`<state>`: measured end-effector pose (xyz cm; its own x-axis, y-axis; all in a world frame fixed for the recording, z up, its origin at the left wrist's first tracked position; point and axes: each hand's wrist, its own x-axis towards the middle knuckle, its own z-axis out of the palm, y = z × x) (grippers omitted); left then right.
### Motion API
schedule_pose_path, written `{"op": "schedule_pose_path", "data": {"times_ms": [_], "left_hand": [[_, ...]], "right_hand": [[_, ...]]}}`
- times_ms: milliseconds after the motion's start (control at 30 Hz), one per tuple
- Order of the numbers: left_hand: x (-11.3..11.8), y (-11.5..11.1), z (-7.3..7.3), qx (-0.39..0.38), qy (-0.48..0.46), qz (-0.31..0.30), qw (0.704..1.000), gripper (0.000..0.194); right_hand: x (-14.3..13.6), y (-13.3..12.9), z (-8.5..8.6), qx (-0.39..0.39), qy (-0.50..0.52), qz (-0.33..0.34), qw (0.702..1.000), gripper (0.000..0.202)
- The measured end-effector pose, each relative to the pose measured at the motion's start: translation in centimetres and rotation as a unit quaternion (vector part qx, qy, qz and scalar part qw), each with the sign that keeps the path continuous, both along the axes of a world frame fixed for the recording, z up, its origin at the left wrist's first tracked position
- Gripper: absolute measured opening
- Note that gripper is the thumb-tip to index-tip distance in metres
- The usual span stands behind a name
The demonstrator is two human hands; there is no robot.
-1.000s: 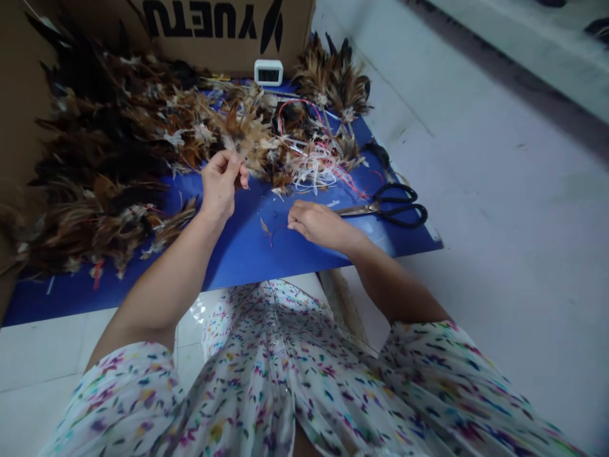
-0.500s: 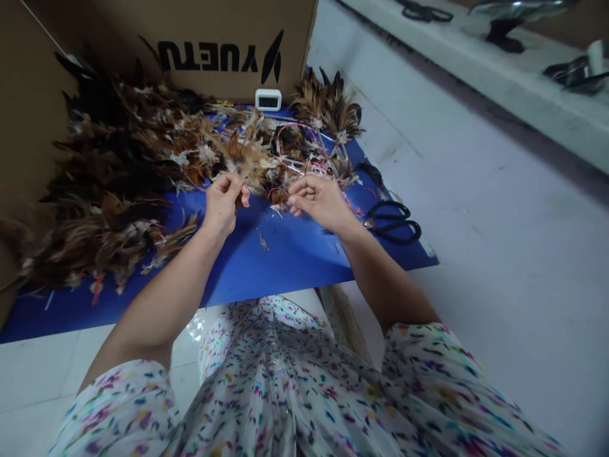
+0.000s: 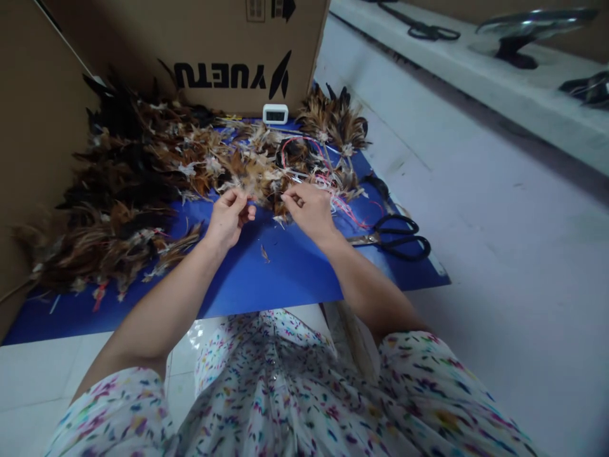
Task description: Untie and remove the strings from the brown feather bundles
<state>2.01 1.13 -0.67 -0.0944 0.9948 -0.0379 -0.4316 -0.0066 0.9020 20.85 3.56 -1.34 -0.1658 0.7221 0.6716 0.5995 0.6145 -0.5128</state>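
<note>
My left hand [image 3: 228, 219] pinches a small bunch of brown feathers [image 3: 254, 181] at the near edge of a big heap of brown and black feathers [image 3: 124, 190]. My right hand [image 3: 309, 209] is close beside it, its fingers curled into the same bunch next to a tangle of white and pink strings [image 3: 340, 197]. All of this lies on a blue sheet [image 3: 285, 266] spread over the floor. One loose feather [image 3: 264, 253] lies on the sheet below my hands.
Black scissors [image 3: 394, 235] lie on the blue sheet right of my right hand. A cardboard box [image 3: 214, 44] stands behind the heap, with a small white clock [image 3: 275, 113] in front of it. A second pair of scissors [image 3: 421, 28] lies on a ledge at the far right.
My right hand has risen from the blue sheet near the loose feather to the feather bunch beside my left hand. The view has tilted up a little.
</note>
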Motion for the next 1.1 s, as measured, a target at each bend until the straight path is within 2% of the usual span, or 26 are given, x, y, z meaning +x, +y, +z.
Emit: {"op": "schedule_pose_path", "data": {"times_ms": [100, 367, 533, 867, 1100], "left_hand": [[0.3, -0.4, 0.2, -0.021, -0.002, -0.006, 1.0, 0.03], [1.0, -1.4, 0.5, -0.079, -0.033, -0.05, 0.995, 0.022], [1.2, -1.4, 0.4, -0.101, -0.034, -0.056, 0.993, 0.022], [1.3, -1.0, 0.0, -0.094, -0.01, -0.037, 0.995, 0.022], [0.8, -0.5, -0.4, -0.034, 0.048, -0.001, 0.998, 0.021]], "right_hand": [[0.1, -0.2, -0.3, 0.045, -0.026, -0.017, 0.999, 0.012], [-0.2, -0.7, -0.7, 0.076, -0.118, -0.057, 0.989, 0.021], [-0.1, -0.9, -0.6, 0.096, -0.148, -0.062, 0.982, 0.026], [-0.2, -1.3, -0.5, 0.087, -0.151, -0.045, 0.984, 0.027], [0.0, -1.6, -0.3, 0.067, -0.15, -0.002, 0.986, 0.029]]}}
